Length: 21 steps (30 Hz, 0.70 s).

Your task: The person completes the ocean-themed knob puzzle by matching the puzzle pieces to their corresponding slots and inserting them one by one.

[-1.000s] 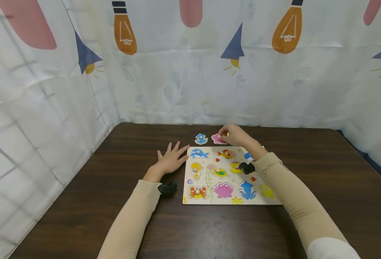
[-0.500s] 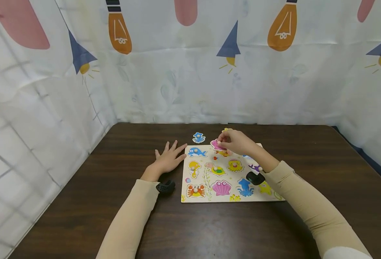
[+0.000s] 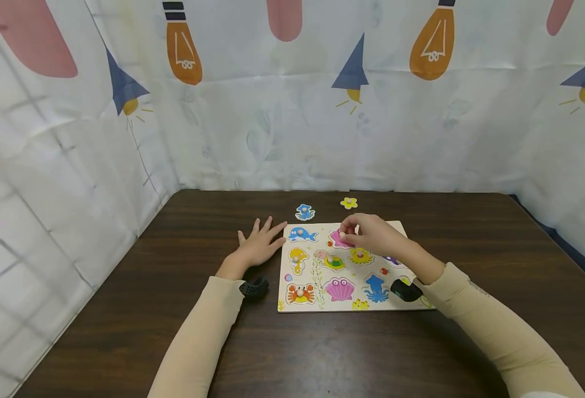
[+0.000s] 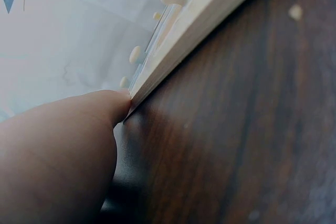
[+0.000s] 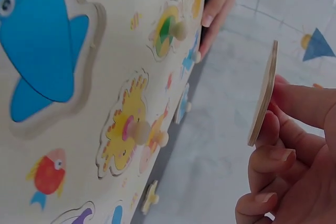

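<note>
My right hand [image 3: 372, 235] pinches a pink shell puzzle piece [image 3: 337, 239] by its knob, over the upper middle of the wooden peg puzzle board [image 3: 322, 308]. In the right wrist view this piece [image 5: 262, 98] appears edge-on, raised off the board. My left hand [image 3: 257, 247] lies with fingers spread on the table, its fingertips at the board's left edge; the left wrist view has a finger [image 4: 63, 140] touching that edge. A knobless pink shell picture [image 3: 340, 289] and a blue squid picture [image 3: 376, 288] show in the board's front row.
Behind the board lie a blue squid piece [image 3: 304, 212] and a yellow star piece [image 3: 349, 203]. Knobbed pieces such as the whale [image 3: 301, 235], turtle [image 3: 333, 261] and crab [image 3: 300, 294] sit in the board. A printed curtain [image 3: 292, 127] hangs beyond the dark table [image 3: 148, 309].
My right hand has lifted the pink shell piece from the table behind the board and brought it nearer, over the board. The yellow star piece is now uncovered. My left hand stays at the board's edge.
</note>
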Motion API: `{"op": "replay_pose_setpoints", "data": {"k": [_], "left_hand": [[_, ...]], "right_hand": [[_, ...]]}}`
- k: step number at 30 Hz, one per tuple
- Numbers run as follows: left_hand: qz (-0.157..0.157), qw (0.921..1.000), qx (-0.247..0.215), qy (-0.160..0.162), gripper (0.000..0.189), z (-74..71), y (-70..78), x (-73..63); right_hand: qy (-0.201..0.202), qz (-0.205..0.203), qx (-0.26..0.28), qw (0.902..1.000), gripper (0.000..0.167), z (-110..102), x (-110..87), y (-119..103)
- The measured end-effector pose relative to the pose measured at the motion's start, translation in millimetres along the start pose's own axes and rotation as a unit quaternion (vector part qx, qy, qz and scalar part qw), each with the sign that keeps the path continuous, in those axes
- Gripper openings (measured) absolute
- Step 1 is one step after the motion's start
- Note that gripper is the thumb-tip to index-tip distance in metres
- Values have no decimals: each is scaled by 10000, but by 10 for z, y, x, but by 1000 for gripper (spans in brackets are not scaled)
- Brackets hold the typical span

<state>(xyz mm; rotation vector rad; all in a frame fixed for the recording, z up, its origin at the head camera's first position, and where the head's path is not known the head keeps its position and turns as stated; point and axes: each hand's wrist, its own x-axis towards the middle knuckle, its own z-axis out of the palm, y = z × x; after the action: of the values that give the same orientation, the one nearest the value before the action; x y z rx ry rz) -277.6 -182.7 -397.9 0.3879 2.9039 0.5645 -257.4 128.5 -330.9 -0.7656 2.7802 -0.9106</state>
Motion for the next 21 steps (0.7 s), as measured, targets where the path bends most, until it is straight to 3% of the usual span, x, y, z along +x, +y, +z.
{"op": "replay_pose_setpoints", "data": {"k": [11,21], "left_hand": [[-24,10000,27,9,61,-12,-5,-15],[-13,10000,-7,5,61,-2,-7,-14]], "right_hand": [[-158,-476,-291,9983,9,110,-237,-98],[-452,-516,-780,9946,11,235,-392,-194]]}}
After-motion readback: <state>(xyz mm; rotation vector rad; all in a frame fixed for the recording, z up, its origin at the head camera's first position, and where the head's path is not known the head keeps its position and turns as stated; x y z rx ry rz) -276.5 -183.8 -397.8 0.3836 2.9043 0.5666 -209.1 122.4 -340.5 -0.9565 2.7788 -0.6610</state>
